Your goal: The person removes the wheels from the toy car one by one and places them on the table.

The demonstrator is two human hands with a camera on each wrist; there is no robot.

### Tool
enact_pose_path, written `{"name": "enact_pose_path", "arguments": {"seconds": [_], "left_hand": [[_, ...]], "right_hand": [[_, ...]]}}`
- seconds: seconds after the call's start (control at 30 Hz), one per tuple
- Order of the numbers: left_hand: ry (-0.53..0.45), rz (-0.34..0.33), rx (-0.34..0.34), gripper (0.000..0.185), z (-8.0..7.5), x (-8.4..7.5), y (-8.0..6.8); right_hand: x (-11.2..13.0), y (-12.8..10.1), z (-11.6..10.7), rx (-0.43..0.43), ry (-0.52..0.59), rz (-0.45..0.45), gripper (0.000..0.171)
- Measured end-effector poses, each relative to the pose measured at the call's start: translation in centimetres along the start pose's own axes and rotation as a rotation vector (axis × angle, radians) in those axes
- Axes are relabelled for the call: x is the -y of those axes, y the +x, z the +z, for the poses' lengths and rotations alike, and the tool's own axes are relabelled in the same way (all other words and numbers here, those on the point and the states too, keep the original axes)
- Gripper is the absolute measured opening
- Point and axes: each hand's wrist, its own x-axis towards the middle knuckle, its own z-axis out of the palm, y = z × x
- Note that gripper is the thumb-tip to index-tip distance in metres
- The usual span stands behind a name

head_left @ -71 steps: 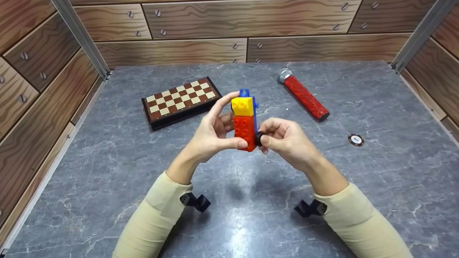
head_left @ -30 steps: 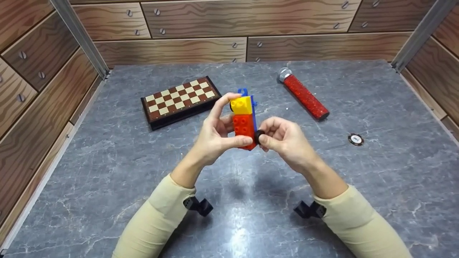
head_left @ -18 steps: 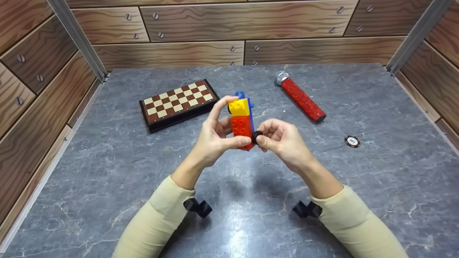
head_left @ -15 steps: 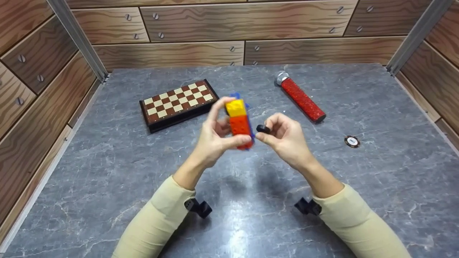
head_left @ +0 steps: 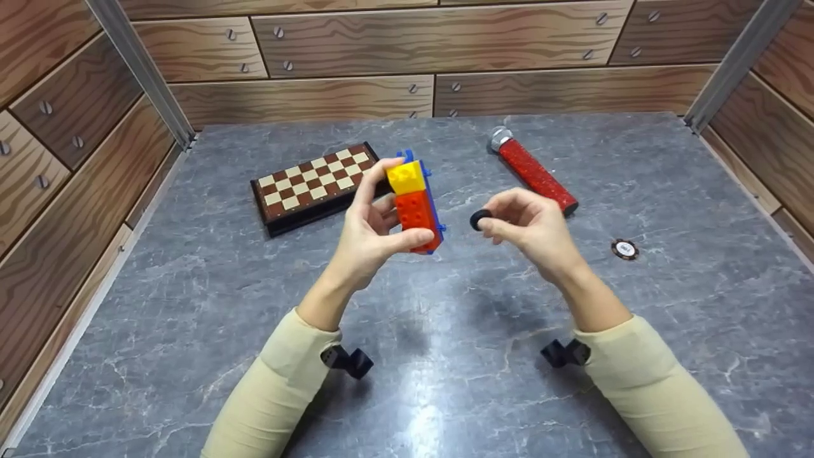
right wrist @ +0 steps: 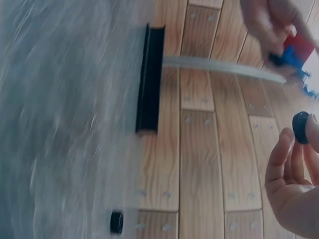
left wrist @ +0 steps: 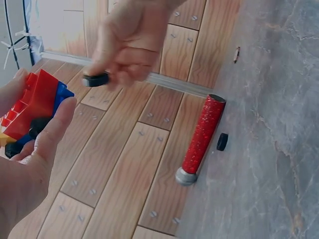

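Since the earlier frames, the small black wheel (head_left: 480, 220) has been pulled off the brick stack (head_left: 414, 203) and carried away to the right, so that a clear gap is now seen between the two, where before the wheel was pressed against the stack's right side; the stack itself has been tilted a little, with its top leaning left. The wheel is pinched between the thumb and fingertips of the right hand (head_left: 534, 230), held above the table (head_left: 191, 305) near the middle of the scene, and it is also seen at the fingertips in the right wrist view (right wrist: 300, 127). The stack, made of a yellow brick on top of a red brick with a blue piece along its right edge, is gripped by the left hand (head_left: 369, 232), the thumb being curled across the lower red brick and the forefinger stretched up to the yellow one. A chessboard (head_left: 315, 184) is laid at the far left, partly behind the left hand. A red glitter tube (head_left: 534, 173) with a silver cap is laid at the far right, and a poker chip (head_left: 624, 249) is lying well apart at the right
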Motion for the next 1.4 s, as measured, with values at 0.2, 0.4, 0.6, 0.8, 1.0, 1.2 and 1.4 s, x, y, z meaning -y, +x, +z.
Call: {"name": "enact_pose_path", "arguments": {"seconds": [0.2, 0.4, 0.6, 0.8, 1.0, 1.2, 1.4], "left_hand": [[0.002, 0.013, 0.009, 0.082, 0.0, -0.2, 0.0], [0.016, 0.004, 0.017, 0.084, 0.1, -0.2, 0.0], [0.026, -0.010, 0.001, 0.084, -0.1, -0.1, 0.0], [0.033, -0.004, -0.004, 0.083, -0.1, 0.0, 0.1], [0.037, -0.007, -0.007, 0.083, -0.2, 0.1, 0.1], [0.027, -0.013, -0.010, 0.083, -0.3, 0.1, 0.1], [0.042, -0.007, 0.005, 0.084, -0.2, 0.1, 0.1]], "right_hand": [[-1.4, 0.6, -2.3, -0.008, -0.070, 0.073, 0.020], [-3.1, 1.4, -4.7, -0.055, -0.155, 0.219, 0.022], [-4.9, 2.0, -6.4, -0.071, -0.287, 0.346, 0.029], [-6.0, 2.7, -7.3, -0.097, -0.362, 0.419, 0.027], [-6.5, 3.5, -7.8, -0.093, -0.441, 0.530, 0.027], [-7.1, 4.0, -8.1, -0.044, -0.522, 0.621, 0.024], [-7.7, 4.4, -8.3, -0.048, -0.526, 0.664, 0.022]]}}
